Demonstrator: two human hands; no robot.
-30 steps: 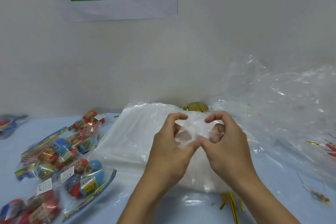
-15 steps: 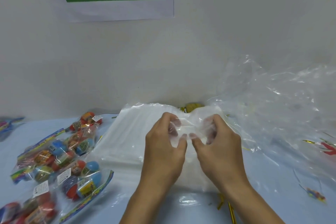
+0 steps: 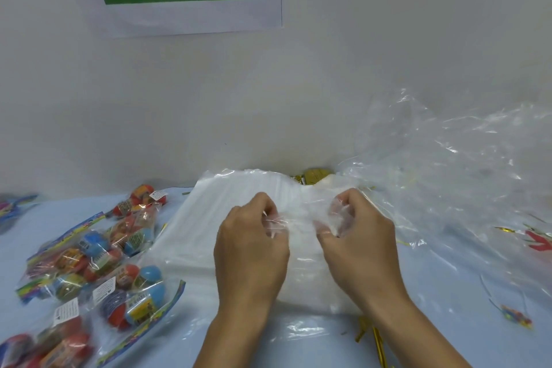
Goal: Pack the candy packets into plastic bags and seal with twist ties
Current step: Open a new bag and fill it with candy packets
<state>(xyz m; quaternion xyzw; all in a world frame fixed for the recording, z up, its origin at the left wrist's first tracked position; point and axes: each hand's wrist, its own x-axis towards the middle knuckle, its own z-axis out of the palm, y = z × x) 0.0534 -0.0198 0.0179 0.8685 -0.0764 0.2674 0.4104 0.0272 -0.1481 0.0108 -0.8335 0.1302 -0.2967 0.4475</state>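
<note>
While the stack of plastic bags (image 3: 239,233) lay on the blue surface (image 3: 448,293), the left hand (image 3: 251,251) and right hand (image 3: 358,242) each pinched its top bag (image 3: 298,218) in a curled grip; candy packets (image 3: 98,263) lay left, gold twist ties (image 3: 370,334) beneath the right wrist.

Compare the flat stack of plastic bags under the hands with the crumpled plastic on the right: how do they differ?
The stack of plastic bags lies flat, milky and neat; the crumpled plastic stands puffed up, clear and wrinkled. Both hands, left hand and right hand, pinch film at the stack; nothing holds the crumpled plastic. Both rest on the blue table.
</note>
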